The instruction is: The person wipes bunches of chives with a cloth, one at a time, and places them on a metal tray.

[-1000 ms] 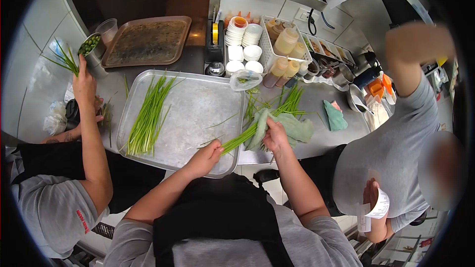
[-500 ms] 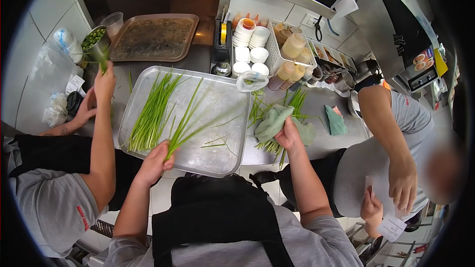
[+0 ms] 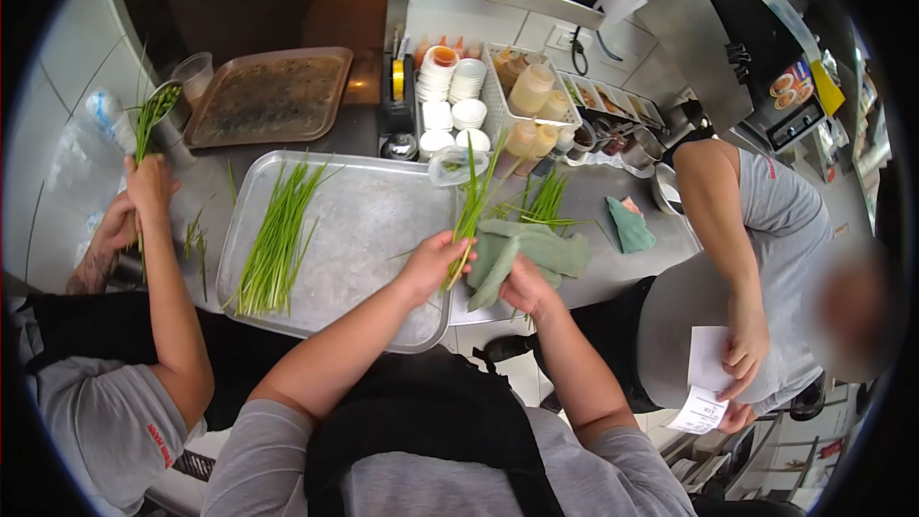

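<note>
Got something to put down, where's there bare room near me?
The middle of the tray, between the green bundle and your left hand; a little counter just nearer you than the small cloth. Crowded: around the white cups and bottles.

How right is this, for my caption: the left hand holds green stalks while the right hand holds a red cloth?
Only the colour is wrong: the head view shows a grey-green cloth, not a red one, in the right hand. The left hand does hold green stalks.
</note>
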`<state>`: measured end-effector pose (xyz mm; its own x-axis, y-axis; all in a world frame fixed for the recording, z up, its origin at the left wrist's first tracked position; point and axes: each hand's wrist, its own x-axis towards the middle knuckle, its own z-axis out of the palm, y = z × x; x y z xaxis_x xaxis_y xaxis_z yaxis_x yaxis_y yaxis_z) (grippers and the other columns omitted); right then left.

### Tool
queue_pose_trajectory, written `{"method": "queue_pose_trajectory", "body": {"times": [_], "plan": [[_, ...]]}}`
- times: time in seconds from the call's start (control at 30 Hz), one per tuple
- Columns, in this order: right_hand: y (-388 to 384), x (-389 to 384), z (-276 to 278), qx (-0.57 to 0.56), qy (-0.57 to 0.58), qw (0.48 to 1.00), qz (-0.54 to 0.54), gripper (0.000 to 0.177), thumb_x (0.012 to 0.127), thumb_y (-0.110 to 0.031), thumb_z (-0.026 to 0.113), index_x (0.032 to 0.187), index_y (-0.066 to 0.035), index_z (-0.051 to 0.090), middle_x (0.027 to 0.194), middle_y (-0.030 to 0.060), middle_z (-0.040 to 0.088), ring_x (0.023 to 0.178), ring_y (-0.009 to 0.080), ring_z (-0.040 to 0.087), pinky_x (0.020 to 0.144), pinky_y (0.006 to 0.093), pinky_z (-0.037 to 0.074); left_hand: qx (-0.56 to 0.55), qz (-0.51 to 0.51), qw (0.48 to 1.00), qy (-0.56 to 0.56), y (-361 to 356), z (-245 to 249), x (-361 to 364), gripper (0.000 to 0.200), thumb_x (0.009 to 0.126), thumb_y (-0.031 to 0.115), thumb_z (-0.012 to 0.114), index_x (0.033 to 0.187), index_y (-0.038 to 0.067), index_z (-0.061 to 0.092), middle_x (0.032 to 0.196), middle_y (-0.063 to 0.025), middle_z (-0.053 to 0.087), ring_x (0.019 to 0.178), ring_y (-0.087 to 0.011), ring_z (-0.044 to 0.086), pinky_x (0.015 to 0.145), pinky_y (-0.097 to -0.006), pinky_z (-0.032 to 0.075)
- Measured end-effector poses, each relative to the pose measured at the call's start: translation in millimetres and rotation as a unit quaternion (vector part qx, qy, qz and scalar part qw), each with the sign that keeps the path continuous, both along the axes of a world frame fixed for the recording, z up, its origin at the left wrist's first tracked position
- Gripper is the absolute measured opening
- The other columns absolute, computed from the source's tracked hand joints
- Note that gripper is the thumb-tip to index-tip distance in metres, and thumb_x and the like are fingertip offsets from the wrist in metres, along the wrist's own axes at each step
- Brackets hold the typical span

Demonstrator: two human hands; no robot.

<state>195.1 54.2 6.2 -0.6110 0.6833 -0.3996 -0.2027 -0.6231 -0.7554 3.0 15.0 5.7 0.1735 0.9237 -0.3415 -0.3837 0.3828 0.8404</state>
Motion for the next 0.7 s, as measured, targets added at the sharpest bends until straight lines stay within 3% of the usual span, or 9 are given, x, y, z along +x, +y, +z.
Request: {"method": "queue_pose_trajectory", "body": {"times": [0.03,0.1,0.17,0.23,0.27,0.43,0.5,0.6,0.7], "plan": [[-3.4,-3.9,-0.9,0.011,0.014,1.000,0.003,0.039,0.094,-0.038,0.055,0.122,-0.011,0.050,0.110,0.0043,0.060,0.098,0.0181,0.061,0.086,0.0373,0.051,0.005,-0.007,1.000,0.001,4.2,-14.9,9.3,0.024,0.099,0.024,0.049,0.110,0.006,0.059,0.091,-0.0013,0.063,0.074,-0.0118,0.059,0.070,-0.0263,0.050],[-10.8,-11.5,-7.1,-0.013,-0.006,0.999,-0.036,0.038,0.092,-0.030,0.062,0.120,-0.010,0.047,0.117,0.0030,0.056,0.104,0.0156,0.057,0.085,0.0358,0.050,0.152,0.009,0.958,0.245,10.2,-43.2,26.0,0.023,0.096,0.019,0.051,0.110,0.004,0.060,0.087,-0.0043,0.065,0.070,-0.0205,0.061,0.069,-0.0324,0.050],[-18.1,-25.3,-3.5,0.019,-0.065,0.995,-0.080,0.033,0.094,-0.031,0.058,0.119,-0.011,0.050,0.112,0.0061,0.060,0.099,0.0176,0.061,0.086,0.0346,0.051,0.177,0.006,0.918,0.356,-2.6,-19.3,35.2,0.028,0.089,0.015,0.055,0.113,0.002,0.057,0.098,-0.0114,0.061,0.084,-0.0302,0.060,0.076,-0.0394,0.048],[-15.3,-24.6,-11.7,0.002,-0.037,0.993,-0.110,0.032,0.094,-0.031,0.057,0.118,-0.010,0.050,0.111,0.0062,0.060,0.098,0.0173,0.061,0.085,0.0338,0.051,0.237,-0.027,0.756,0.610,-11.8,-6.4,42.6,0.034,0.084,0.016,0.059,0.115,0.002,0.055,0.112,-0.0162,0.052,0.102,-0.0349,0.053,0.085,-0.0424,0.044],[-12.6,-24.1,-16.6,-0.013,-0.011,0.991,-0.136,0.030,0.095,-0.030,0.056,0.117,-0.010,0.051,0.109,0.0062,0.061,0.098,0.0170,0.061,0.084,0.0329,0.051,0.250,-0.051,0.749,0.611,-14.8,3.9,38.4,0.035,0.084,0.019,0.060,0.114,0.002,0.054,0.119,-0.0167,0.044,0.111,-0.0333,0.046,0.090,-0.0413,0.041],[-3.7,-17.8,-20.1,0.008,-0.034,0.982,-0.185,0.031,0.099,-0.034,0.047,0.113,-0.006,0.055,0.102,0.0065,0.063,0.092,0.0160,0.060,0.079,0.0325,0.049,0.263,0.118,0.831,0.475,8.5,-12.3,22.8,0.040,0.086,0.026,0.062,0.119,0.005,0.054,0.115,-0.0158,0.050,0.104,-0.0267,0.050,0.090,-0.0381,0.041],[-2.0,-17.6,-18.1,-0.005,-0.050,0.985,-0.165,0.039,0.100,-0.039,0.043,0.112,-0.005,0.055,0.101,0.0066,0.062,0.090,0.0157,0.059,0.077,0.0315,0.049,0.045,0.036,0.992,0.111,25.1,-11.1,19.9,0.041,0.092,0.032,0.056,0.125,0.008,0.053,0.120,-0.0113,0.053,0.109,-0.0201,0.050,0.092,-0.0342,0.041],[5.3,-23.9,-19.7,0.023,-0.148,0.984,-0.100,0.064,0.094,-0.059,0.039,0.118,-0.002,0.055,0.101,0.0074,0.062,0.088,0.0185,0.060,0.076,0.0355,0.050,0.040,-0.082,0.995,0.043,38.9,7.7,14.0,0.042,0.098,0.041,0.045,0.128,0.013,0.053,0.122,-0.0052,0.054,0.115,-0.0162,0.047,0.098,-0.0323,0.037],[7.0,-26.3,-10.1,-0.001,-0.134,0.989,-0.059,0.048,0.098,-0.046,0.043,0.118,-0.004,0.055,0.104,0.0071,0.062,0.089,0.0185,0.060,0.077,0.0341,0.050,0.043,-0.120,0.992,0.014,50.6,-0.9,14.4,0.039,0.100,0.042,0.042,0.125,0.014,0.054,0.122,-0.0040,0.054,0.117,-0.0161,0.046,0.100,-0.0334,0.035]]}}
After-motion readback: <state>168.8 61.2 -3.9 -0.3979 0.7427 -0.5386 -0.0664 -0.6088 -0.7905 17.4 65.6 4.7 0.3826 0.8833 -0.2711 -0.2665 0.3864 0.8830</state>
